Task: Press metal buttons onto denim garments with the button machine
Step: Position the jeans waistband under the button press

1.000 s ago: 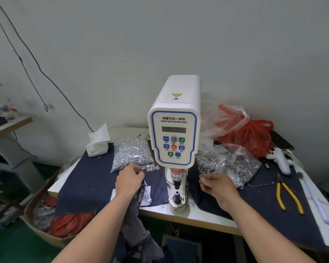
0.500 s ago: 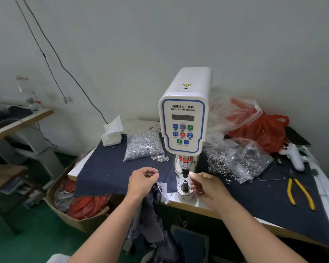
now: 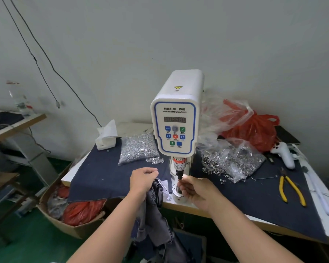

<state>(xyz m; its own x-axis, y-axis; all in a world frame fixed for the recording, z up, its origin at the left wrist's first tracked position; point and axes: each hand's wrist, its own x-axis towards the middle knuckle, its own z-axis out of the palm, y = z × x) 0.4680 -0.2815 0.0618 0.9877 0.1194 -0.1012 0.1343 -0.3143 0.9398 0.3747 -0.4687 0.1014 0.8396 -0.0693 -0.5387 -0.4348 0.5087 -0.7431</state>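
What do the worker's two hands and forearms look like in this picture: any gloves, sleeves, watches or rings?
The left hand and right hand are both bare, with no gloves. Both forearms are uncovered to the frame's bottom edge, so no sleeve shows. No watch, bracelet or ring is visible on either.

White button machine point(image 3: 176, 118) upright on table; grey denim garment point(image 3: 156, 211) hangs beside its base.

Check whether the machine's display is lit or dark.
Cannot tell for sure: the display on the button machine shows only faint reddish digit shapes, with no clear reading.
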